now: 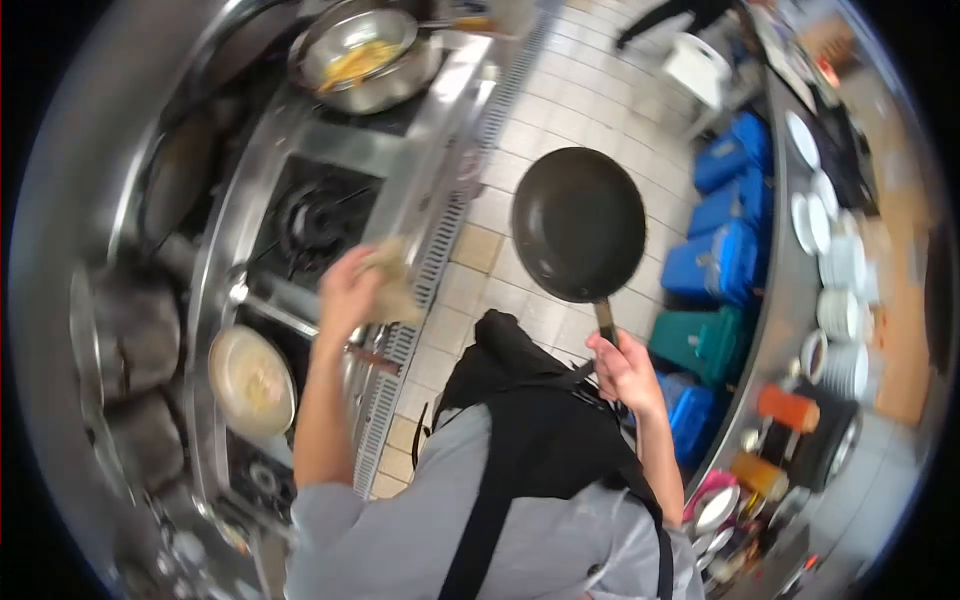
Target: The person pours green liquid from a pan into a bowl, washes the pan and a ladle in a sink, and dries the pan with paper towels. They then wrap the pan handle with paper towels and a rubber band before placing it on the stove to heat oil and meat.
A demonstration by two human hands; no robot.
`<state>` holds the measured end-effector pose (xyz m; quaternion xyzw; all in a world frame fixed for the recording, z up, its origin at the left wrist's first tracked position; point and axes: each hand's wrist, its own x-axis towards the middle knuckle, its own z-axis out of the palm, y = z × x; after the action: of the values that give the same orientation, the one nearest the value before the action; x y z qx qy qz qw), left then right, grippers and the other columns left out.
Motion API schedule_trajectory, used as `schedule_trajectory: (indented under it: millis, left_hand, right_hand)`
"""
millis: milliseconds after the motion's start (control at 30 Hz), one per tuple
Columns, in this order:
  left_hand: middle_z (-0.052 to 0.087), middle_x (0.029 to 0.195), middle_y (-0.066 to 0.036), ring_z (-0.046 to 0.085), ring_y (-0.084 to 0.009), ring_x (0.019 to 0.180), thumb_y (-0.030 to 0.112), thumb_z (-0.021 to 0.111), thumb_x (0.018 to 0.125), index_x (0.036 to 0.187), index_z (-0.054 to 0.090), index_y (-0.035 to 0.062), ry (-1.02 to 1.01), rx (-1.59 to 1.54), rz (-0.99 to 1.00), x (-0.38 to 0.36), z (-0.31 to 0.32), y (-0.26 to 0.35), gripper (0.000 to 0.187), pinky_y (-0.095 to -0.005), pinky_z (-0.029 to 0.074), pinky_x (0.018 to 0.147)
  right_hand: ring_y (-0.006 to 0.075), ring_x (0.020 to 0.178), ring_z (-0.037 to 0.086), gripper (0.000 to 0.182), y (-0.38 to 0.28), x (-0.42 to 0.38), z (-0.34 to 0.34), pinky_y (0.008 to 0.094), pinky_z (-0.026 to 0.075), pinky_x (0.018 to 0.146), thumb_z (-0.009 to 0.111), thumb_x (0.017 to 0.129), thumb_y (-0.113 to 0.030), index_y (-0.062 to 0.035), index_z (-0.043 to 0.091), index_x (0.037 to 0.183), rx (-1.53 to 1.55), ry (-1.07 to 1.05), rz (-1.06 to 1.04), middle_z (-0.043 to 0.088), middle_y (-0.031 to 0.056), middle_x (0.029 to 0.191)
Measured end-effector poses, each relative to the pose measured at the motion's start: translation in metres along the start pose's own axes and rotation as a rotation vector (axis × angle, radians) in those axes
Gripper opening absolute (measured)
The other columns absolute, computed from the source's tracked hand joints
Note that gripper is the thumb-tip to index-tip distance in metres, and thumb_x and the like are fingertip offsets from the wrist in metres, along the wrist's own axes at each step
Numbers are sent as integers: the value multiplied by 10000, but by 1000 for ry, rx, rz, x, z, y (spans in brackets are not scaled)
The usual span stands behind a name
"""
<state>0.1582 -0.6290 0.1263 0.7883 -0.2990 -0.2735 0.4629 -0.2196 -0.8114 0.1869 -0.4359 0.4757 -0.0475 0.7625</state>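
Observation:
My right hand grips the handle of an empty black frying pan, holding it up over the tiled floor between the stove and the counter. My left hand clutches a folded beige cloth at the front edge of the steel stove. Just below that hand a pan with pale yellowish contents sits on a burner. An unlit black burner lies just beyond my left hand.
A steel pan with yellow food stands on the far burner. Dark pots line the stove's left side. Blue and green crates sit under the right counter, which carries stacked white plates and orange containers.

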Motion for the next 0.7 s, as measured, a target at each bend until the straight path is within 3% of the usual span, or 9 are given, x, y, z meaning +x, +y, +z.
schedule_trajectory:
  millis: [100,133,167,233,367,467,500,567,700]
  left_hand:
    - [651,1183,-238,605,-422,1121,152,626,848,1234,626,29,172,640,85,-9,-34,-99,405,-474,472,989]
    - [621,1229,-251,571,-442,1164,169,637,854,1269,597,41,168,725,46,-14,-31,-122,436,-505,452,1002]
    - [587,1280,-265,539,-460,1199,197,660,848,1331,554,49,-55,767,-165,-8,-39,-161,516,-509,432,1029]
    - [529,1354,-302,505,-470,1248,233,698,805,1437,459,37,3,753,17,-9,-39,-207,704,-500,403,1073]
    - [521,1387,-291,492,-450,1286,260,724,784,1391,539,37,-118,933,-287,5,-34,-99,673,-479,396,1087]
    - [577,1346,-241,546,-403,1240,188,686,895,1296,630,70,106,733,324,38,17,-53,423,-456,427,1061]
    - [612,1311,-206,570,-384,1224,97,646,921,1234,667,57,89,576,373,43,54,7,317,-437,443,1049]
    - [644,1258,-172,581,-369,1221,-7,619,905,1189,677,33,-84,456,647,57,124,87,293,-429,450,1053]
    - [615,1321,-147,529,-350,1289,-93,547,789,1277,619,27,-481,432,1052,71,250,182,508,-442,409,1069]
  right_hand:
    - [64,395,277,107,8,10,-17,255,244,381,512,1036,-178,-78,548,1030,191,5,24,356,-55,574]
    - [68,387,278,103,11,11,-25,259,243,377,540,1025,-181,-79,544,1014,287,14,35,357,-55,574]
    - [67,383,282,110,4,7,-26,260,239,374,572,1009,-186,-81,538,1005,332,28,35,362,-56,579]
    - [62,379,307,163,-3,6,-32,261,245,370,649,966,-194,-94,524,997,395,39,7,367,-62,588]
    - [60,381,326,125,2,-1,-58,261,273,367,617,979,-184,-107,526,1017,559,48,-33,389,-52,594]
    - [67,382,321,102,8,-12,-62,256,278,369,558,1010,-175,-93,525,1062,532,240,-75,387,-43,602]
    - [67,383,324,102,10,-14,-66,255,280,370,544,1019,-177,-88,528,1067,497,233,-119,394,-41,606]
    - [67,384,327,106,6,-24,-81,253,282,370,530,1027,-179,-83,531,1072,460,240,-175,401,-38,610]
    - [51,402,341,128,-4,-36,-113,252,288,372,516,1039,-196,-76,556,1063,327,339,-280,427,-46,638]
